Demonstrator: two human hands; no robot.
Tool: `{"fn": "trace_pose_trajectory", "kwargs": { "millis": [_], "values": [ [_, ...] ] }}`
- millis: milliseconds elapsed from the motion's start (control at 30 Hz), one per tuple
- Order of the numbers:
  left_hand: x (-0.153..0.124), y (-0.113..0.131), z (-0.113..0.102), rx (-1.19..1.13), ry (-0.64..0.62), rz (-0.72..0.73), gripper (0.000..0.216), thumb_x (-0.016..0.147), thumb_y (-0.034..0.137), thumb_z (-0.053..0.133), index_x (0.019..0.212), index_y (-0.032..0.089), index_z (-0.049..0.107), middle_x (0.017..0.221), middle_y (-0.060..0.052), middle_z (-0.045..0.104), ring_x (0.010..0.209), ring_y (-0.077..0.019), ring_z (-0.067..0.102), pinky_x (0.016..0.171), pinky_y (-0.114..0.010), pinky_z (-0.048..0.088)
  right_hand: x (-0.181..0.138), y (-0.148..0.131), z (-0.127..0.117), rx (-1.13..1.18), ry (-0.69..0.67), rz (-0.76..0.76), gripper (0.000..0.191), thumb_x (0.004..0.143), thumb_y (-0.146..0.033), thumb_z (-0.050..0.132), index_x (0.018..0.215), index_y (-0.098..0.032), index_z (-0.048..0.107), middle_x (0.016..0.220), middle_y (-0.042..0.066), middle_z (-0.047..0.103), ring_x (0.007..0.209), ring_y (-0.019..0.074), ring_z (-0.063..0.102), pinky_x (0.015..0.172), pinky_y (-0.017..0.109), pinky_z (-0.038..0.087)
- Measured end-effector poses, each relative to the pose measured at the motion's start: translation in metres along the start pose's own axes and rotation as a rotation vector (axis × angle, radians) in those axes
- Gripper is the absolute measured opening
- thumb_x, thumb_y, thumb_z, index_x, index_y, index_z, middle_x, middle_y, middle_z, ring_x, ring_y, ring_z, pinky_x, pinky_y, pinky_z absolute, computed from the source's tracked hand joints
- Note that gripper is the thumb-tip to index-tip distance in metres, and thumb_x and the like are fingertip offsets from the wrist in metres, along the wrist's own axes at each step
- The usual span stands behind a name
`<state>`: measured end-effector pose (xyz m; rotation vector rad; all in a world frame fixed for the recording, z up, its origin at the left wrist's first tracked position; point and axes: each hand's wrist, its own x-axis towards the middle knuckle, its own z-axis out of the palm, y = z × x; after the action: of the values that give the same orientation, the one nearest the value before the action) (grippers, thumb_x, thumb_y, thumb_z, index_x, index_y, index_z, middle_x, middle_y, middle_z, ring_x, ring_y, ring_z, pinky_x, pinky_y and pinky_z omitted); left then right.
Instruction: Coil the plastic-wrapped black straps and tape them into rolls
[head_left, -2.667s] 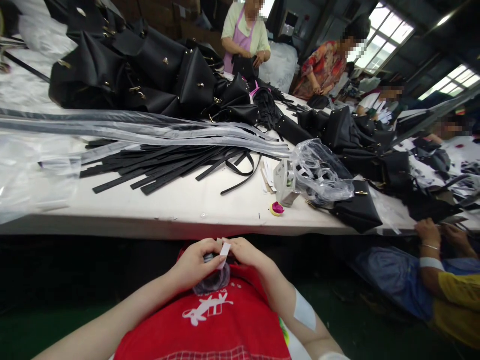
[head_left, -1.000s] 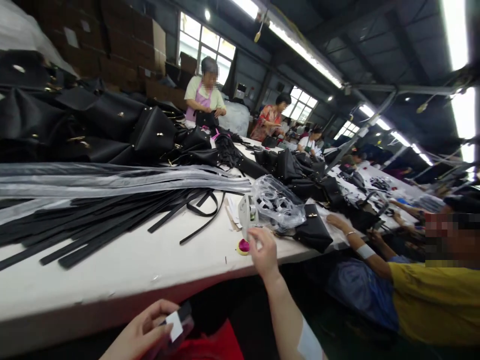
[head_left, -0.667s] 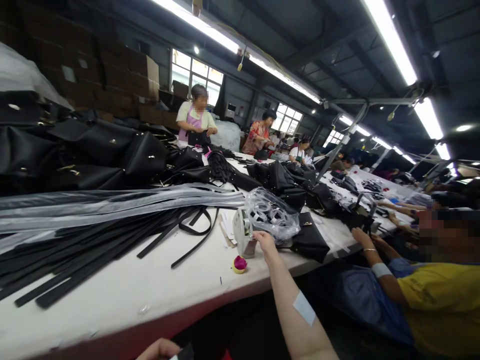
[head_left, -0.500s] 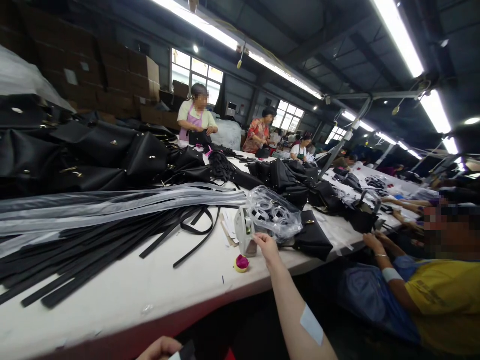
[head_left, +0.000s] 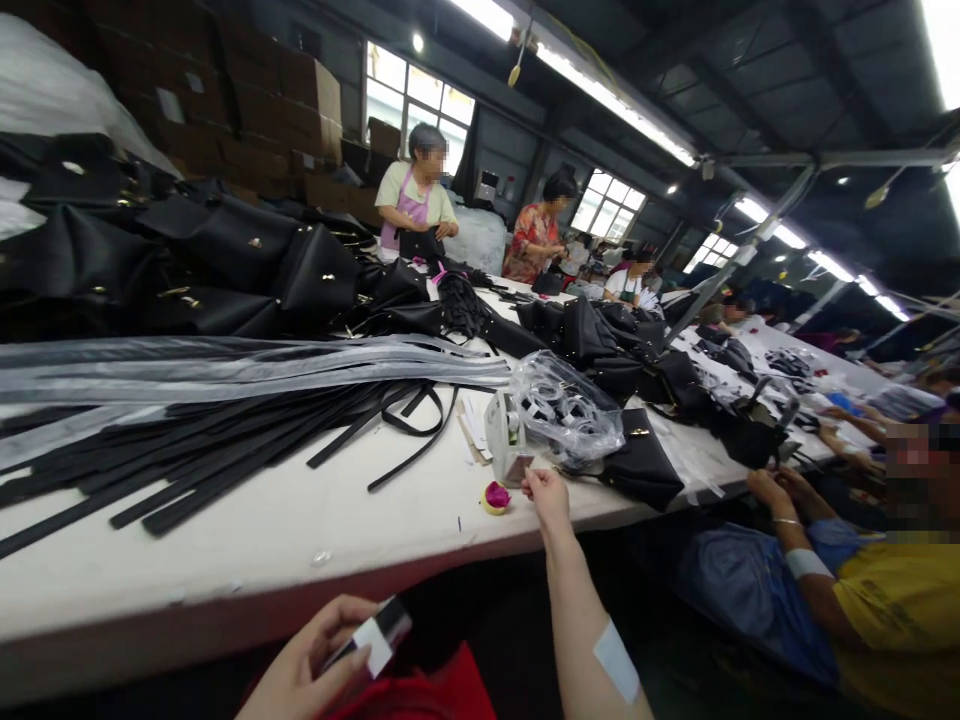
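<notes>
At the front edge of the counter (head_left: 247, 565), the right hand (head_left: 551, 500) has thumb and fingertips drawn together beside the grey dispenser (head_left: 499, 440); whether they pinch anything is too small to tell. Below, cut off by the bottom border, the left hand (head_left: 322, 665) is clamped on a glossy dark piece (head_left: 396, 620) with a flat white label (head_left: 375, 640), its lower end partly hidden by fingers. Crinkled clear plastic (head_left: 566, 410) wraps pale coiled loops behind the dispenser; flat black straps (head_left: 247, 440) fan out leftward, partly covered by translucent strips (head_left: 300, 372).
</notes>
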<state>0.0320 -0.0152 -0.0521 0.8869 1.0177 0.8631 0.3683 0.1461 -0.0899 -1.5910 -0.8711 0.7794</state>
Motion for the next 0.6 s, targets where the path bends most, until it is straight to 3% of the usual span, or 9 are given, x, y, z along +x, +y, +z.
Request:
{"fn": "trace_pose_trajectory", "kwargs": {
  "millis": [167,300,400,500,600],
  "values": [
    [-0.008,0.009,0.001,0.052,0.029,0.109,0.037,0.075,0.044,0.071,0.099,0.019,0.060,0.094,-0.007,0.072,0.088,-0.0213,0.064,0.082,-0.031,0.048,-0.010,-0.004,-0.010,-0.091,-0.002,0.055,0.040,0.057,-0.055,0.070,0.064,-0.018,0.056,0.053,0.002,0.063,0.044,0.0129,0.052,0.045,0.024,0.039],
    [-0.008,0.005,0.000,0.021,0.106,0.117,0.032,0.076,0.037,0.069,0.099,0.018,0.058,0.099,-0.009,0.071,0.093,-0.0215,0.064,0.087,-0.033,0.046,-0.055,-0.015,-0.004,-0.118,-0.109,0.071,0.039,0.059,-0.052,0.072,0.067,-0.017,0.058,0.056,0.001,0.062,0.046,0.0112,0.051,0.046,0.023,0.041],
    [-0.004,-0.001,0.000,0.000,0.166,0.112,0.032,0.075,0.036,0.070,0.098,0.018,0.056,0.095,-0.007,0.071,0.088,-0.0203,0.064,0.085,-0.033,0.047,-0.114,-0.032,0.014,-0.035,-0.347,0.074,0.036,0.065,-0.050,0.073,0.072,-0.017,0.060,0.060,0.001,0.064,0.053,0.0109,0.055,0.052,0.022,0.045],
    [0.001,-0.004,0.001,-0.006,0.194,0.105,0.036,0.075,0.037,0.070,0.101,0.017,0.055,0.093,-0.007,0.071,0.085,-0.0195,0.064,0.080,-0.032,0.048,-0.169,-0.050,0.038,0.128,-0.721,0.144,0.031,0.073,-0.044,0.073,0.071,-0.017,0.059,0.058,0.000,0.063,0.051,0.0092,0.054,0.050,0.020,0.043],
    [0.002,-0.004,0.002,0.001,0.217,0.106,0.037,0.074,0.037,0.070,0.101,0.017,0.055,0.092,-0.007,0.070,0.085,-0.0197,0.065,0.078,-0.032,0.050,-0.197,-0.055,0.057,0.189,-0.877,0.229,0.033,0.070,-0.043,0.076,0.069,-0.016,0.057,0.054,-0.001,0.062,0.044,0.0075,0.050,0.045,0.018,0.040]
  ]
}}
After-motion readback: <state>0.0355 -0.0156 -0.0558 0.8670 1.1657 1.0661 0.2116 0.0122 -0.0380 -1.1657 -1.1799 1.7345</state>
